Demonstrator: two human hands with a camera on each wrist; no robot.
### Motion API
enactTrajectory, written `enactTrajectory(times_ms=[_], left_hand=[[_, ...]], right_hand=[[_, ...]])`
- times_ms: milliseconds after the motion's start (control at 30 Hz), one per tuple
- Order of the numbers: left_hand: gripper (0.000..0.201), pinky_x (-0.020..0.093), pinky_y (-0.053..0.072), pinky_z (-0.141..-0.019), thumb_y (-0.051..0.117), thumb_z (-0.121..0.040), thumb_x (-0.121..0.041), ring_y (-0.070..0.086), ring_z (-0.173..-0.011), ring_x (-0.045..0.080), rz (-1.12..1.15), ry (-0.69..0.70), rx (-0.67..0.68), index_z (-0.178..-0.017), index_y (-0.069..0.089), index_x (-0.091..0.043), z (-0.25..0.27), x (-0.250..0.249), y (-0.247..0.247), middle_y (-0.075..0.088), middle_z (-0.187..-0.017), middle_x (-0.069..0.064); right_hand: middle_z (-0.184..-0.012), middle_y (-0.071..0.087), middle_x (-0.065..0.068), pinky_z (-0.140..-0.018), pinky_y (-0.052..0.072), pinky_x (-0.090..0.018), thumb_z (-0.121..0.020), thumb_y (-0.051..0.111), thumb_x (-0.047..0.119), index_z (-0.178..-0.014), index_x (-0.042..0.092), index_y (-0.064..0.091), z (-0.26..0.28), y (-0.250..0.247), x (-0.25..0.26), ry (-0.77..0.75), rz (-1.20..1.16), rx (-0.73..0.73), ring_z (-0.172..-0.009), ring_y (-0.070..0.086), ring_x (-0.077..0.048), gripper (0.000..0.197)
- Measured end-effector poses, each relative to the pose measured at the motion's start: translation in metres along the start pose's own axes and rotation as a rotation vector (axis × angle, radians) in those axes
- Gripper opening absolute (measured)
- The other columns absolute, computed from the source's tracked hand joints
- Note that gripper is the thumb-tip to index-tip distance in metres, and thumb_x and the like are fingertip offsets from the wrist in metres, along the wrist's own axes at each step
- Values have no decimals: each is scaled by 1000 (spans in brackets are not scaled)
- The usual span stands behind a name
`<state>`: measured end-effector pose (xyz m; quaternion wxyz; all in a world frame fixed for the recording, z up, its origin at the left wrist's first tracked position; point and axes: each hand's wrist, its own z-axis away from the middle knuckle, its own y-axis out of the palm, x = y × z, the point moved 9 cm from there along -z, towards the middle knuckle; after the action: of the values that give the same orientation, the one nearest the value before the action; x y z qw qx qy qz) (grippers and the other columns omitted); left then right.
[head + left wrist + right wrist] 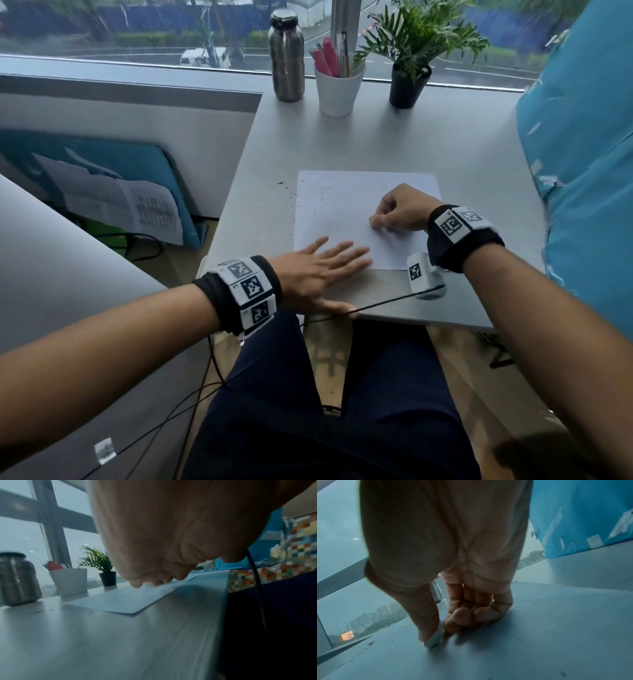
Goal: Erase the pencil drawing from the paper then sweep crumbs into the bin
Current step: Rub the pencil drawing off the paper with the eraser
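1. The paper (363,212) lies flat on the grey desk (260,219), near its front edge.
2. The left hand (318,274) lies palm down, fingers straight and spread, on the paper's near left corner.
3. The right hand (400,209) rests on the paper's right half, fingers curled.
4. Only the right wrist view shows the white eraser (435,640): thumb and forefinger pinch it, its tip touching the paper (539,628).
5. Dark crumbs (291,193) lie at the paper's far left edge.
6. Beyond the paper stand a steel bottle (286,54), a white cup (338,90) holding pink pens (325,56), and a black pot (409,85) holding a green plant (418,34).
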<state>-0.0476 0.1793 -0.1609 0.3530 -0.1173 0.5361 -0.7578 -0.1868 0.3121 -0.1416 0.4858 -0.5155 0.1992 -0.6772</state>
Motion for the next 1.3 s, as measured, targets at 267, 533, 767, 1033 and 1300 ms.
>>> enactTrajectory(times_ms=[267, 533, 767, 1033, 1300], left_hand=[[104, 48, -8, -120, 12, -79, -84, -17, -148, 16, 23, -442, 27, -154, -16, -18, 11, 116, -14, -25, -159, -1], [124, 46, -7, -120, 63, -71, -76, -17, -148, 16, 128, -200, -13, -156, -10, -24, -41, 98, -39, -20, -162, -4], [162, 41, -12, -120, 69, -36, -90, -26, -145, 14, 172, -371, 0, -153, -21, -23, -44, 131, -41, -29, -159, -4], [172, 32, -14, -118, 73, -31, -88, -28, -145, 16, 219, -409, -43, -151, -24, -12, -43, 134, -42, -30, -158, 4], [171, 33, -13, -119, 73, -33, -88, -28, -144, 17, 211, -417, -30, -151, -25, -11, -39, 131, -42, -31, -158, 4]], right_hand=[[-73, 70, 1, -59, 42, -21, -80, 71, 30, -84, 13, 72, 0, 2, 1, -7, 47, 4, -67, 58, -6, 17], [-74, 64, 6, -69, 43, -23, -82, 70, 27, -85, 11, 71, -1, 2, 6, -34, 96, 14, -78, 59, -15, 16], [-77, 62, 2, -70, 42, -21, -77, 72, 18, -79, 12, 68, -3, -3, 53, -240, 178, -167, -76, 57, -15, 8], [-77, 73, -5, -69, 51, -21, -75, 79, 20, -85, 13, 77, -46, -7, 100, -338, 162, -204, -68, 62, -14, 12], [-66, 70, 3, -56, 44, -5, -72, 81, 15, -80, 13, 78, -18, 20, 97, -400, 214, 51, -51, 59, 8, 9]])
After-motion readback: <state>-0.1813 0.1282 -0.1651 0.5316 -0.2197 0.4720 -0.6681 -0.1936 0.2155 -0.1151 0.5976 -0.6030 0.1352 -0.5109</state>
